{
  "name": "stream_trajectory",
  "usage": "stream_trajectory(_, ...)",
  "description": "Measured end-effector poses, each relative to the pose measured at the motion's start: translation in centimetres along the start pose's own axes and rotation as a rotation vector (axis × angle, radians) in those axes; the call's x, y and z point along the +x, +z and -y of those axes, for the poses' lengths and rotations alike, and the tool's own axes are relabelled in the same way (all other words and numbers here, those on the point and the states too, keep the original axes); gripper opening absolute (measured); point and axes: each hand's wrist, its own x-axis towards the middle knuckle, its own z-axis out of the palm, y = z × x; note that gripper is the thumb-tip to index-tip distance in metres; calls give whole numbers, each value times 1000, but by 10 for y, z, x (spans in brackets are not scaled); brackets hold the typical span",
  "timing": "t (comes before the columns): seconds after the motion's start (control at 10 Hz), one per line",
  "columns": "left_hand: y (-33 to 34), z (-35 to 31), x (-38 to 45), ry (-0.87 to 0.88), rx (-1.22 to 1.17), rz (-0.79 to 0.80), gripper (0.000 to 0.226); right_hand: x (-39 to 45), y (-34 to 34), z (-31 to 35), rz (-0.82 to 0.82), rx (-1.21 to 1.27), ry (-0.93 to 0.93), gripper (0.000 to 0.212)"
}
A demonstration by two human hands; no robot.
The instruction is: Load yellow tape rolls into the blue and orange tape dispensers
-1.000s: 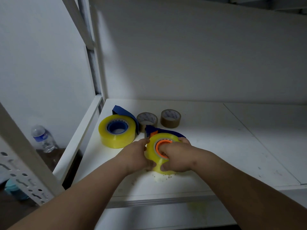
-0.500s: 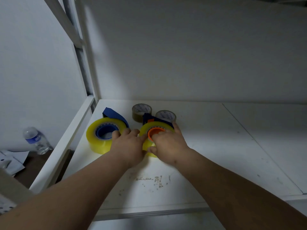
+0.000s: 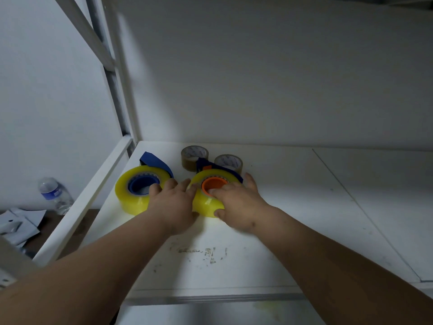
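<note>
Two yellow tape rolls lie flat on the white shelf [image 3: 293, 207]. The left roll [image 3: 131, 193] sits around the blue hub of the blue dispenser [image 3: 155, 161]. The right roll [image 3: 206, 200] sits around an orange hub [image 3: 213, 184] of the second dispenser, whose blue frame [image 3: 220, 166] shows behind it. My right hand [image 3: 236, 205] grips this roll, thumb at its front and fingers over its top and far side. My left hand [image 3: 173, 205] rests between the two rolls, its fingertips touching both.
Two brown tape rolls [image 3: 194, 157] [image 3: 229, 161] stand behind the dispensers near the back wall. A white upright post [image 3: 121, 90] borders the shelf on the left. Beyond the shelf's left rail a water bottle [image 3: 55, 195] and papers [image 3: 16, 224] lie lower down.
Both hands have carried the orange-hub roll away from the front of the shelf and set it flat beside the left roll. The view has tilted upward.
</note>
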Motion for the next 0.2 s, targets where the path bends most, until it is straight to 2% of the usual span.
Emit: stream_trajectory(0.2,-9,3,-17,-85,-47,-50,78,-17,-24,-17,-85,5,86,37)
